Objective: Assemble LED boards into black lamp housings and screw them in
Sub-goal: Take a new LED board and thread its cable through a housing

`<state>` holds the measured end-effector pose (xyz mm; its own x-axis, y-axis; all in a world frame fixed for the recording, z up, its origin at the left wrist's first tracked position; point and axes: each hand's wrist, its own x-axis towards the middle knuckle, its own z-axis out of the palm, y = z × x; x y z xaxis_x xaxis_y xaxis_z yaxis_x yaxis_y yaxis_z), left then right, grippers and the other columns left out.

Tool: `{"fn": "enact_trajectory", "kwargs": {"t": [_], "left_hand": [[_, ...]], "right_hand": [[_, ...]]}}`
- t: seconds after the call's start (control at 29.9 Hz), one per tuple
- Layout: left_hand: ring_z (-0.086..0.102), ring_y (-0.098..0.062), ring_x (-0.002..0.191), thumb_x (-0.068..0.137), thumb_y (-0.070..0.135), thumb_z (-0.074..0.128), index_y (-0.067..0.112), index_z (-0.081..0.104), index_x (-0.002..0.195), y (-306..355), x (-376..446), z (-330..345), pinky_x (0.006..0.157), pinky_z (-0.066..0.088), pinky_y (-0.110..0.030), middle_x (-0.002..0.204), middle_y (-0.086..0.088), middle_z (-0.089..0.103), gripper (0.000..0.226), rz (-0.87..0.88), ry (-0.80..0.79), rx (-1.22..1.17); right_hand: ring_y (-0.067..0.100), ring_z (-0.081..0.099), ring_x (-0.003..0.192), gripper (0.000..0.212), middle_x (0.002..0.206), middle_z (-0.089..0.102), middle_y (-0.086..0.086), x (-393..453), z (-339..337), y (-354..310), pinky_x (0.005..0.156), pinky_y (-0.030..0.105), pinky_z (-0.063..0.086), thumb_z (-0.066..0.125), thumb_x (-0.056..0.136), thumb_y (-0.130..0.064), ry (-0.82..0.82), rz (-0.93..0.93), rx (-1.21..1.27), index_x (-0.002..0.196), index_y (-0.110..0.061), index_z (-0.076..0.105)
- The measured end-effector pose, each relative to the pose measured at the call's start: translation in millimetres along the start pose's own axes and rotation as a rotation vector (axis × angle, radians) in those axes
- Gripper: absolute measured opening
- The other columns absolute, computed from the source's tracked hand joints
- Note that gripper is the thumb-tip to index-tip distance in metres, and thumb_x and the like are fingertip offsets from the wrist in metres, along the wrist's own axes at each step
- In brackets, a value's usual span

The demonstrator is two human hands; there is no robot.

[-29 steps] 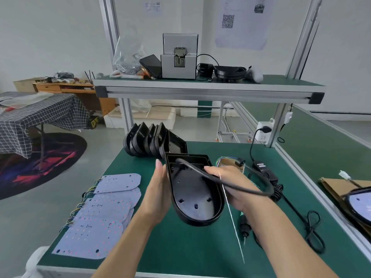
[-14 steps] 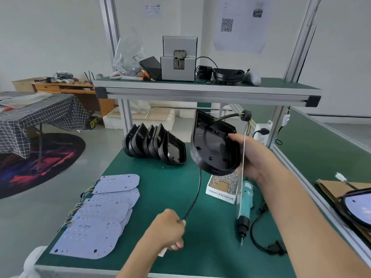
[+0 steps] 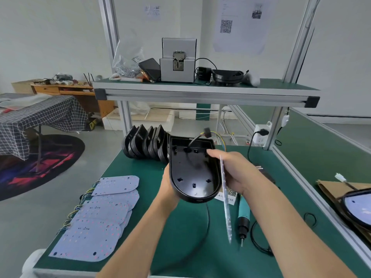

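— What changed?
— The left hand [image 3: 168,187] dropped the cable and now cups the black housing [image 3: 193,169] from below.
— And the right hand [image 3: 235,173]?
— Lowered, gripping housing and LED board [image 3: 225,197] above the tabletop [image 3: 180,247].

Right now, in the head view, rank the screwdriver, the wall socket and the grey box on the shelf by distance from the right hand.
1. Screwdriver, on the mat just below the right hand.
2. Wall socket, on the frame post, beyond and right.
3. Grey box, up on the shelf, farthest.
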<state>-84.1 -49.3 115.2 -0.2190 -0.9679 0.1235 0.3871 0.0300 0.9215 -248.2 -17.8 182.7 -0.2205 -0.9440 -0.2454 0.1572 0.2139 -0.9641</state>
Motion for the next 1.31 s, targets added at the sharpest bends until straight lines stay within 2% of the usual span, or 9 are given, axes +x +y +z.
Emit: {"fn": "enact_trajectory", "kwargs": {"t": [0.17,0.23,0.3,0.4,0.5,0.7,0.9,1.04,1.31], "left_hand": [[0.064,-0.028,0.086,0.089,0.016,0.052,0.019,0.072,0.092,-38.5,0.4,-24.6,0.081,0.057,-0.049,0.094,-0.012,0.073,0.02,-0.101,0.031,0.676],[0.063,-0.042,0.116,0.101,0.0,0.049,-0.001,0.063,0.126,-47.1,1.0,-30.9,0.102,0.052,-0.053,0.125,-0.026,0.067,0.029,-0.19,0.052,0.606],[0.066,-0.037,0.116,0.101,-0.002,0.052,0.0,0.068,0.123,-40.8,-0.3,-28.9,0.098,0.057,-0.045,0.124,-0.019,0.072,0.027,-0.197,0.075,0.315],[0.072,-0.015,0.106,0.095,0.021,0.062,0.019,0.075,0.116,-18.5,-1.2,-26.0,0.089,0.059,-0.03,0.112,0.002,0.078,0.025,-0.019,0.226,0.17],[0.067,-0.02,0.121,0.109,0.047,0.04,0.019,0.073,0.123,-6.5,2.8,-29.5,0.109,0.047,-0.044,0.124,-0.002,0.075,0.046,-0.058,0.201,-0.03],[0.07,-0.034,0.116,0.09,0.05,0.062,0.01,0.075,0.123,-4.4,3.7,-31.8,0.098,0.054,-0.045,0.131,-0.018,0.07,0.054,-0.332,-0.03,-0.177],[0.075,-0.031,0.087,0.084,0.044,0.062,0.015,0.084,0.095,-12.6,3.5,-36.7,0.08,0.06,-0.039,0.11,-0.018,0.077,0.038,-0.403,0.072,-0.165],[0.076,-0.027,0.074,0.089,0.039,0.057,0.018,0.083,0.08,-13.8,6.4,-35.6,0.058,0.06,-0.033,0.095,-0.014,0.079,0.035,-0.364,0.11,-0.213],[0.067,-0.03,0.088,0.093,0.024,0.056,0.001,0.069,0.111,-9.6,8.4,-36.7,0.084,0.052,-0.042,0.104,-0.017,0.071,0.032,-0.254,0.231,-0.028]], "right_hand": [[0.021,0.07,0.055,0.032,0.08,0.078,0.014,4.7,-6.7,-1.7,0.047,0.024,0.052,0.075,0.095,-0.027,0.048,-0.03,-0.012,0.102,0.004,0.075],[0.025,0.074,0.063,0.033,0.085,0.079,0.016,4.8,-5.9,6.0,0.055,0.032,0.062,0.076,0.094,-0.026,0.035,-0.007,-0.024,0.103,0.006,0.076],[0.032,0.075,0.083,0.038,0.103,0.077,0.026,3.1,-3.7,15.5,0.089,0.053,0.063,0.076,0.094,-0.024,0.031,0.028,-0.032,0.11,0.01,0.074],[0.034,0.07,0.09,0.044,0.116,0.072,0.03,1.3,-1.5,25.9,0.103,0.062,0.052,0.076,0.094,-0.025,-0.003,0.039,-0.043,0.114,0.013,0.069],[0.036,0.071,0.09,0.038,0.112,0.074,0.03,6.4,-0.7,34.4,0.102,0.064,0.052,0.073,0.096,-0.023,0.005,0.025,-0.049,0.109,0.012,0.07],[0.026,0.067,0.079,0.043,0.095,0.076,0.024,7.1,5.0,44.0,0.073,0.034,0.055,0.071,0.099,-0.03,-0.046,-0.047,-0.124,0.104,0.013,0.07],[0.025,0.03,0.071,0.051,0.071,0.031,0.006,7.0,5.2,53.8,0.066,0.032,0.03,0.073,0.096,-0.042,-0.043,-0.106,-0.244,0.077,0.002,0.054],[0.005,0.07,0.084,0.027,0.091,0.076,-0.011,3.0,3.1,56.6,0.073,0.018,0.047,0.075,0.094,-0.046,0.023,-0.234,-0.271,0.099,-0.02,0.079],[0.003,0.057,0.069,0.059,0.101,0.061,-0.003,-16.2,-19.4,67.8,0.062,0.018,0.05,0.076,0.095,-0.021,-0.08,-0.373,-0.515,0.145,-0.04,0.051]]}}
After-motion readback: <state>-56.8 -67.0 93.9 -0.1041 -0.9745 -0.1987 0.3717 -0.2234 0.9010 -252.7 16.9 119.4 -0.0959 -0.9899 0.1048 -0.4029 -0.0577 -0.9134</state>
